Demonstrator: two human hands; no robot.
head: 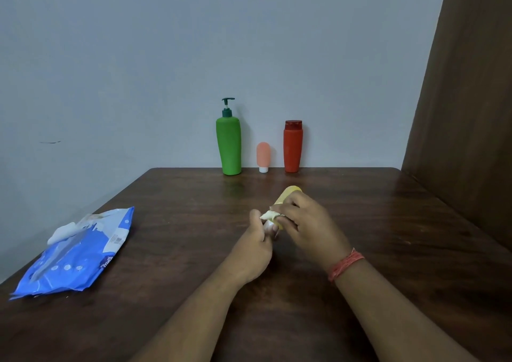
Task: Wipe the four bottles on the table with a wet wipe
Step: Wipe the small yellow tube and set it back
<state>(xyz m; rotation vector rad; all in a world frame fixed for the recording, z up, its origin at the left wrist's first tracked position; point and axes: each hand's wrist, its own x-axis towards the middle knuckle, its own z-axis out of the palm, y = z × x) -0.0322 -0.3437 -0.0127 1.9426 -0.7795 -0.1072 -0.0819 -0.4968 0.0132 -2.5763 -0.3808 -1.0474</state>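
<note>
A small yellow bottle (pixel 289 192) lies tilted in the middle of the table, its far end pointing away from me. My left hand (pixel 259 239) grips its near cap end. My right hand (pixel 303 223) wraps over the bottle's body and pinches a crumpled white wet wipe (pixel 268 215) against it. At the table's far edge, against the wall, stand a green pump bottle (pixel 228 145), a small pink tube (pixel 263 155) on its white cap, and a red bottle (pixel 292 147).
A blue pack of wet wipes (pixel 83 251) lies at the left of the brown wooden table (pixel 388 237), a white wipe sticking out of its opening. A brown wooden panel (pixel 465 112) rises along the table's right side.
</note>
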